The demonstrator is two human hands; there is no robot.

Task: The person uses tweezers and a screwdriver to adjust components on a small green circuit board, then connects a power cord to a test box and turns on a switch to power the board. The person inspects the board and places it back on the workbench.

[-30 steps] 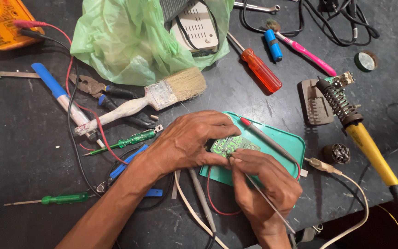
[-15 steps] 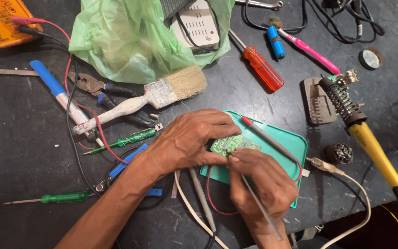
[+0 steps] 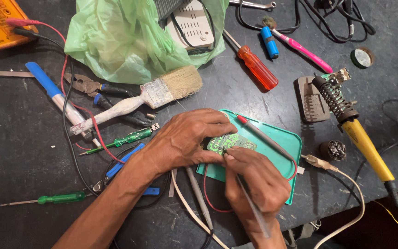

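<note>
1. Dark, scuffed workbench top fills the head view, crowded with hand tools and cables.
2. At the centre lies a teal plastic tray, and on it rests a small green circuit board.
3. The left hand comes in from seven o'clock and lies flat over the board's left edge, fingers pressed down on it, pinning it to the tray.
4. The right hand enters from six o'clock, fingers pinched together around a thin grey probe whose tip touches the board.
5. A red-tipped probe lies across the tray at the board's two o'clock.
6. At three o'clock sits a yellow-handled soldering iron in its coiled stand.
7. At eleven o'clock lies a white-handled paintbrush, with a crumpled green plastic bag beyond it.
</note>
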